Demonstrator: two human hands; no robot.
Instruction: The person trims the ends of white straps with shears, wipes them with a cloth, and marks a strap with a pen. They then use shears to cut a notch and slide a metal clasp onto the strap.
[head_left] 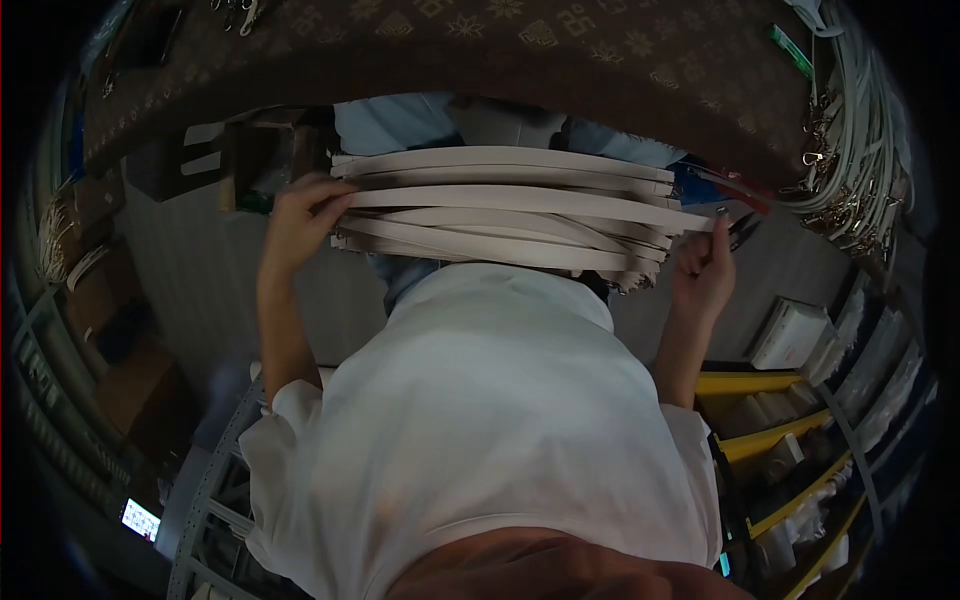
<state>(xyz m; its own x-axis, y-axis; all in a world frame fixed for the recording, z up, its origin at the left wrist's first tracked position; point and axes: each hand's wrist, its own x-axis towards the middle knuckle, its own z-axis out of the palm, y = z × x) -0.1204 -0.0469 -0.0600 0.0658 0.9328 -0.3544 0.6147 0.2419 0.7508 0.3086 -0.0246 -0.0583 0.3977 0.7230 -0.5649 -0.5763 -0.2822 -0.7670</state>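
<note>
A stack of long, pale beige strips lies across my lap, with several strips crossing one another at the near side. One flat strip runs over the top of the stack between my two hands. My left hand pinches its left end between thumb and fingers. My right hand is closed at its right end, the thumb pointing up against the strip. Beside my right hand is a small dark object that I cannot make out.
A table with a brown patterned cloth stands ahead. White cords with metal clasps hang at its right. A box is on the left. Yellow-edged shelves stand at the lower right, a metal rack at the lower left.
</note>
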